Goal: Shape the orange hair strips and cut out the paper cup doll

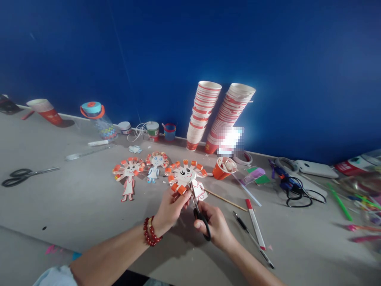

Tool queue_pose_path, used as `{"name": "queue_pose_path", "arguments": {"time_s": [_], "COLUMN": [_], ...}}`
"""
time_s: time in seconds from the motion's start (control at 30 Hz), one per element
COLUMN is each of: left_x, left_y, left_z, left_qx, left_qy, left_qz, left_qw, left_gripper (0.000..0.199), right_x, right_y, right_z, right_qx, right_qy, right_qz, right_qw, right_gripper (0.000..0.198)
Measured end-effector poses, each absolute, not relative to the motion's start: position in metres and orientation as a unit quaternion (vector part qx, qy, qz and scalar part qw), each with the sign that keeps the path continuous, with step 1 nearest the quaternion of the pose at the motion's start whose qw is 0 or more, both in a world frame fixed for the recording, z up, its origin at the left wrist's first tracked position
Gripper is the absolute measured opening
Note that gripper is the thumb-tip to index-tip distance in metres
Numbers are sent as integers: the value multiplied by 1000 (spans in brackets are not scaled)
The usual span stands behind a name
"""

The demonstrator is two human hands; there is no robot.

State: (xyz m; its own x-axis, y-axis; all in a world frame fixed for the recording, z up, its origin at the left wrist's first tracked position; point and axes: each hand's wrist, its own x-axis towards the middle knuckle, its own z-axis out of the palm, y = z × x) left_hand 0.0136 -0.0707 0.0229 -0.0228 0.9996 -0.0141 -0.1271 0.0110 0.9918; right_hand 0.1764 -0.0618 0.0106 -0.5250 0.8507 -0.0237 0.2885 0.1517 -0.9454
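Observation:
My left hand [172, 210], with red bead bracelets at the wrist, pinches the lower edge of a paper doll [186, 174]. The doll has a drawn face, curled orange-and-white strips around its head and a white body with red outlines. Black-handled scissors [201, 222] are in my right hand [217, 224], fingers through the loops. Their blades point up at the doll, by the chin and body; whether they touch paper I cannot tell. Two finished-looking dolls lie to the left, one in a red-trimmed dress [129, 186] and one in blue [153, 171].
Two tall paper cup stacks [198, 119] lean near the blue wall. An orange cup of scraps [224, 169] stands right of the doll. A red-capped marker [256, 224], a pen [253, 238] and a wooden stick [226, 199] lie rightward. Other scissors [28, 174] lie far left.

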Motion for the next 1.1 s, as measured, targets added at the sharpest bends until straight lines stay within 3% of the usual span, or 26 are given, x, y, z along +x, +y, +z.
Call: {"name": "queue_pose_path", "arguments": {"time_s": [0.8, 1.1], "left_x": [15, 15], "left_y": [-70, -68], "left_z": [23, 22], "left_qx": [446, 422], "left_qy": [464, 446], "left_qz": [543, 576], "left_qw": [539, 540], "left_gripper": [29, 20], "right_x": [175, 185], "right_y": [-62, -58], "right_z": [11, 11], "right_qx": [-424, -369], "right_qy": [-736, -744], "right_qz": [452, 504], "right_qw": [272, 237], "right_gripper": [63, 58]}}
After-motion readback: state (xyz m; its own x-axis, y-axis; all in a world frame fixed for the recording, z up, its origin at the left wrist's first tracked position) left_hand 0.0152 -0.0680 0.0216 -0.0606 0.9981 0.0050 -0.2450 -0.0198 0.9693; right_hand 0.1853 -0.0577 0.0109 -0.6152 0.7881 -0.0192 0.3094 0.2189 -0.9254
